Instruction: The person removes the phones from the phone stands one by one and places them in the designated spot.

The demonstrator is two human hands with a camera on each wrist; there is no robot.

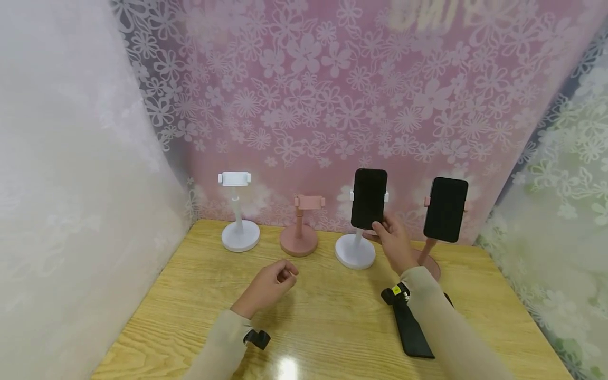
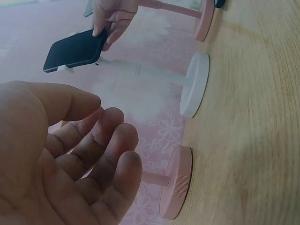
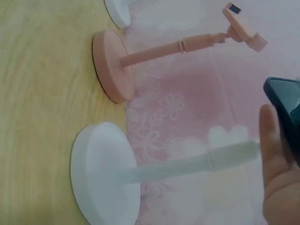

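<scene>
A black smartphone [image 1: 369,199] stands upright in the clamp of a white phone stand [image 1: 355,252], its dark screen facing me. My right hand [image 1: 394,243] pinches the phone's lower right corner, thumb on the front and fingers behind. In the left wrist view the same phone [image 2: 75,49] shows with the white clamp at its sides. My left hand [image 1: 268,287] hovers over the table, holding nothing, fingers loosely curled. Nearest to it is a pink phone stand [image 1: 299,241] with no phone in its clamp.
At the far left stands another white stand [image 1: 240,236], its clamp without a phone. On the right a pink stand [image 1: 427,264] holds a second black phone [image 1: 445,210]. A flat black object [image 1: 413,332] lies partly under my right forearm. Behind hangs a pink floral curtain [image 1: 304,105].
</scene>
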